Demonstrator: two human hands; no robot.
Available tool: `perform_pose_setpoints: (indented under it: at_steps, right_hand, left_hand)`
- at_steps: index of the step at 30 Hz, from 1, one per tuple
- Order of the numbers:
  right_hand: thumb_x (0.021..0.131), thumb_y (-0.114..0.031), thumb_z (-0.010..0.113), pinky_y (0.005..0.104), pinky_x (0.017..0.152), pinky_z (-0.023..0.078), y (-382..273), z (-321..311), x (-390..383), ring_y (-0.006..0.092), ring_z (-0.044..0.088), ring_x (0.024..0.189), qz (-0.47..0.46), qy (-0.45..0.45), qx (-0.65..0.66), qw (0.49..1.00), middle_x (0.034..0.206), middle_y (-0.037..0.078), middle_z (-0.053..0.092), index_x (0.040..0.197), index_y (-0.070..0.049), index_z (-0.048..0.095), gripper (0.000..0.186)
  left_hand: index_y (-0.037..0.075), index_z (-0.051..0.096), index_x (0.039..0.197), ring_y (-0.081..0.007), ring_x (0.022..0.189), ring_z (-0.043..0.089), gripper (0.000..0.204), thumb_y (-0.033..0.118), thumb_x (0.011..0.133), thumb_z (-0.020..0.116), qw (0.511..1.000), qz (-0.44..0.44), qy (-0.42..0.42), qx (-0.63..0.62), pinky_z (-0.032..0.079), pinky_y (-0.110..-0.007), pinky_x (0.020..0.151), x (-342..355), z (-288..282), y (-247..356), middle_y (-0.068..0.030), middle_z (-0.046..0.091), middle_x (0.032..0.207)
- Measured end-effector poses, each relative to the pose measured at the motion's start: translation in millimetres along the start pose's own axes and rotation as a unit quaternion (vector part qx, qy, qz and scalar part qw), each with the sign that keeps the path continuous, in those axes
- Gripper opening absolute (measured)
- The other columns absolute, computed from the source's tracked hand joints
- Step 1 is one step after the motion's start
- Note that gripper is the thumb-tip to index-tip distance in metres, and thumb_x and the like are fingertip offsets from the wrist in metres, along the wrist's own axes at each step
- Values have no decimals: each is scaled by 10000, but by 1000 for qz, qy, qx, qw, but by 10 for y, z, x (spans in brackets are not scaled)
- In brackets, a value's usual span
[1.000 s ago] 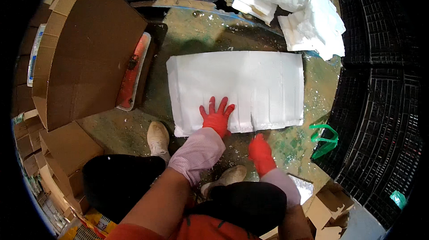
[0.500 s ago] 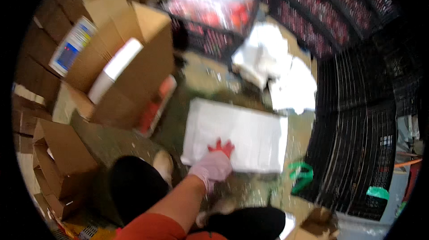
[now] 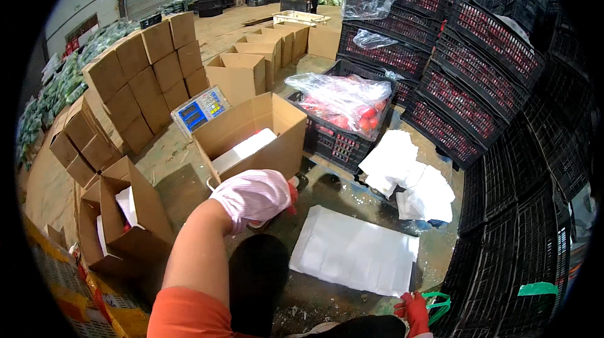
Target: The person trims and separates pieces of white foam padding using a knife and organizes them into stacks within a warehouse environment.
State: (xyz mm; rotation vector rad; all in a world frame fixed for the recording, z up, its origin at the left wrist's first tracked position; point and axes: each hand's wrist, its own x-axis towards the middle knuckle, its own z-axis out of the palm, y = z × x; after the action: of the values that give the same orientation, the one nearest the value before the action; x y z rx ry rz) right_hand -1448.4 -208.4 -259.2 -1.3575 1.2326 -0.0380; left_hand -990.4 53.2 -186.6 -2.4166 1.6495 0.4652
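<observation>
My left hand (image 3: 261, 199), in a pale striped cuff over a red glove, is beside the open cardboard box (image 3: 264, 155). Most of its fingers are hidden behind the cuff; only red glove edges show, so I cannot tell what it grips. A white sheet (image 3: 355, 250) lies flat on the wet floor in front of me. At its near right corner is my right hand (image 3: 412, 313), in a red glove, fingers slightly apart, next to a green strap (image 3: 437, 306). White paper (image 3: 245, 149) lies inside the box.
Behind stands a black crate (image 3: 340, 143) of tomatoes (image 3: 368, 118) under clear film. Crumpled white sheets (image 3: 409, 174) lie right of it. Black crates (image 3: 478, 67) are stacked at right. A scale (image 3: 200, 110), stacked cartons (image 3: 148, 67) and another open box (image 3: 126, 212) occupy the left.
My left hand has left the white sheet, where it lay spread, and moved left toward the box. My right hand has come into view at the lower right. The view has tilted up.
</observation>
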Motion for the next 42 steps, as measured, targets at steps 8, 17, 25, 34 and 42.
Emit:
perform_pose_setpoints:
  at_steps: [8, 17, 25, 34, 42]
  right_hand:
    - [900, -202, 474, 348, 416, 473, -212, 25, 85, 281, 596, 491, 58, -12, -11, 998, 813, 226, 620, 1129, -19, 364, 313]
    - [876, -213, 537, 386, 466, 515, -797, 661, 271, 294, 618, 555, 88, -30, -158, 983, 755, 214, 612, 1140, 42, 411, 389]
    - [886, -224, 514, 348, 474, 515, -799, 2001, 957, 288, 623, 553, 165, -14, -55, 985, 778, 212, 611, 1327, -10, 275, 545]
    - [892, -240, 449, 345, 523, 515, -111, 2530, 2452, 261, 642, 580, -62, -3, -361, 931, 785, 164, 641, 1152, -2, 419, 353]
    - [845, -100, 506, 367, 678, 501, -436, 3022, 2689, 274, 666, 726, 50, 15, -372, 927, 864, 163, 662, 1101, 10, 430, 290]
  left_hand:
    - [72, 395, 1327, -342, 1135, 495, 885, 469, 613, 734, 981, 35, -157, -110, 387, -404, 971, 6, 1003, 77, -193, 489, 1263]
    - [96, 196, 1413, -353, 1322, 217, 1120, 438, 536, 803, 989, 71, -89, -97, 239, -534, 1032, 437, 1828, 426, -137, 259, 1436]
    - [77, 151, 1423, -411, 1357, 47, 1186, 545, 526, 770, 986, 123, -76, -87, 97, -571, 1070, 766, 2525, 906, -164, 126, 1481]
    - [11, 242, 1380, -466, 1329, 85, 1096, 496, 551, 768, 987, 67, -88, -119, 135, -549, 1070, 967, 2712, 1210, -215, 159, 1454]
    - [19, 235, 1384, -448, 1330, 115, 1084, 448, 547, 774, 986, 67, -72, -136, 109, -554, 1077, 923, 2654, 1151, -219, 177, 1446]
